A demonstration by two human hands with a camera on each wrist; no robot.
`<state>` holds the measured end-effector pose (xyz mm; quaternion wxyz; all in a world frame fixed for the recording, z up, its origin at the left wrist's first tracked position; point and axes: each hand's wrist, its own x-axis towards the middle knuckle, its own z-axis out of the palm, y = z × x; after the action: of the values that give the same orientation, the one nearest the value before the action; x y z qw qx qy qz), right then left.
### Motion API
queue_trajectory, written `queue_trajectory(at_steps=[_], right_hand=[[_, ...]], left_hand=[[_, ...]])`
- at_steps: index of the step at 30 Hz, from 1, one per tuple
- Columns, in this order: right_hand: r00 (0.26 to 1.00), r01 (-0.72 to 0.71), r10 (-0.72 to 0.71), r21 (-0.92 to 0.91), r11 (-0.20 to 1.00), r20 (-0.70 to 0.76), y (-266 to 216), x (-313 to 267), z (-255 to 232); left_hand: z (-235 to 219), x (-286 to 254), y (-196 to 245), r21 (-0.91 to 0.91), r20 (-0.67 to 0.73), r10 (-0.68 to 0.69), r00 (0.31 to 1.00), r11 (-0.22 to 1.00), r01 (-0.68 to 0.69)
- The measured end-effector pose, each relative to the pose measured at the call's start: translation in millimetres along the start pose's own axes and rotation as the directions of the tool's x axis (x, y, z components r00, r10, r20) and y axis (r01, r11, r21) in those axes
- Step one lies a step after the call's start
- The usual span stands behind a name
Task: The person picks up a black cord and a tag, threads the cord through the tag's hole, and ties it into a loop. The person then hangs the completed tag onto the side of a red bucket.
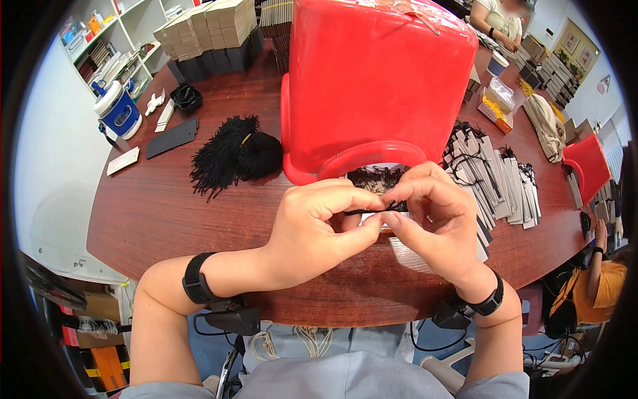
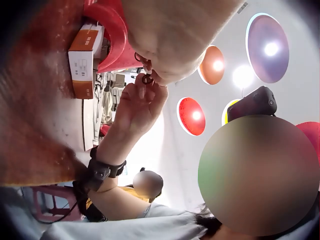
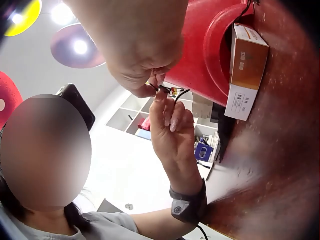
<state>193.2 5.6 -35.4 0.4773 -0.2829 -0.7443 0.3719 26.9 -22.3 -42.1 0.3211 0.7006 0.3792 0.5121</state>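
A thin, soft black cord (image 1: 362,211) runs between the two hands, above the near part of the table. The left hand (image 1: 316,223) pinches it between thumb and forefinger; the right hand (image 1: 442,216) does likewise, thumb and fingertip clamped on the cord close by, the fingertips of both hands nearly meeting. A dark loop shows at the fingertips in the left wrist view.

The table (image 1: 159,219) is smooth, reddish-brown wood with a dull shine. Just beyond the hands stands a big, glossy red plastic stool (image 1: 379,80) with an arched opening, blocking the way straight ahead. A white and orange cardboard box (image 3: 247,72) sits at that arch, below the hands.

On the left lies a stringy black bundle (image 1: 232,153), bound with a yellow band, and farther out a flat dark board (image 1: 173,137) and a blue and white jug (image 1: 119,113). On the right, stiff grey strips (image 1: 492,176) with black strings lie in an overlapping heap near the right hand.

The table's rounded near edge passes beneath both forearms; a wide stretch of wood separates the bundle from that edge.
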Motion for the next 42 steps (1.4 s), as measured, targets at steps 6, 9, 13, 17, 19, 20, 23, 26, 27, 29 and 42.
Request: queue_trajectory(at_steps=[6,9,13,17,19,20,23,26,27,29,42], right_hand=[[1.000,0.006,-0.007,-0.026,1.000,-0.025,-4,-3,0],[0.993,0.087,-0.098,-0.154,0.984,-0.067,-9,-5,4],[0.973,0.205,-0.227,-0.280,0.938,-0.049,-13,-5,4],[0.967,0.224,-0.248,-0.266,0.937,-0.057,-11,-4,3],[0.963,0.179,-0.227,-0.281,0.943,-0.148,-12,-1,-2],[0.963,0.179,-0.227,-0.281,0.943,-0.147,-9,-1,-3],[0.966,0.198,-0.234,-0.275,0.941,-0.105,-3,-1,-4],[0.977,0.162,-0.193,-0.276,0.947,-0.090,-6,-2,1],[0.980,0.148,-0.179,-0.292,0.945,-0.082,-8,-2,2],[0.983,0.136,-0.166,-0.309,0.941,-0.073,-11,-3,3],[0.902,0.385,-0.432,-0.433,0.815,-0.013,-11,-3,1]], left_hand=[[-1,1,-1,-0.026,0.015,-0.042,0.999,0.999,0.042],[0,0,2,-0.144,0.002,-0.185,0.983,0.973,0.183],[-3,3,13,-0.373,0.069,-0.421,0.905,0.830,0.414],[0,1,9,-0.346,0.021,-0.386,0.922,0.863,0.369],[0,0,4,-0.228,-0.050,-0.255,0.966,0.944,0.237],[-1,0,3,-0.229,-0.051,-0.255,0.966,0.944,0.237],[-1,0,2,0.031,-0.086,-0.040,0.996,0.999,0.043],[1,-1,2,0.207,-0.092,0.191,0.977,0.964,-0.169],[2,-1,2,0.244,-0.094,0.233,0.968,0.948,-0.204],[3,-1,1,0.281,-0.095,0.274,0.957,0.930,-0.239],[-1,2,16,-0.343,0.089,-0.321,0.943,0.879,0.332]])
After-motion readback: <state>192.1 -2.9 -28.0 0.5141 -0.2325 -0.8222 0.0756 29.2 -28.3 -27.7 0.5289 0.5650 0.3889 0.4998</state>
